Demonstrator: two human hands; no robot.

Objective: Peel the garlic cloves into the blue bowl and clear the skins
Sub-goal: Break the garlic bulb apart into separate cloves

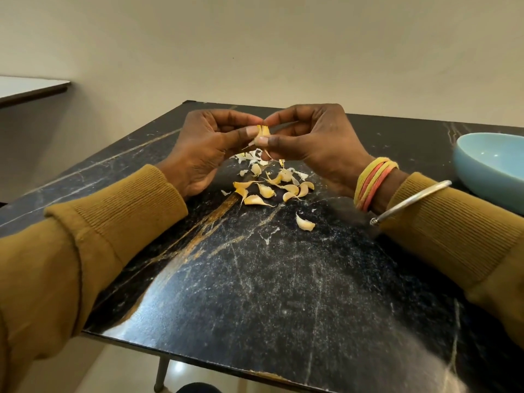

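Note:
Above the middle of the black marble table [283,279], my left hand [207,148] and my right hand [309,143] both pinch one garlic clove [262,133] between thumbs and fingertips, its yellowish skin partly loose. Below the hands lies a heap of several unpeeled cloves [269,190] mixed with white skin flakes [249,157]. One clove [304,222] lies apart, nearer to me. The light blue bowl [487,171] stands at the right edge of the view, and its visible inside looks empty.
Small skin scraps [268,238] dot the table near the lone clove. A second table's corner [31,89] shows at far left beside the beige wall. The table's front edge and a leg [161,373] are near the bottom.

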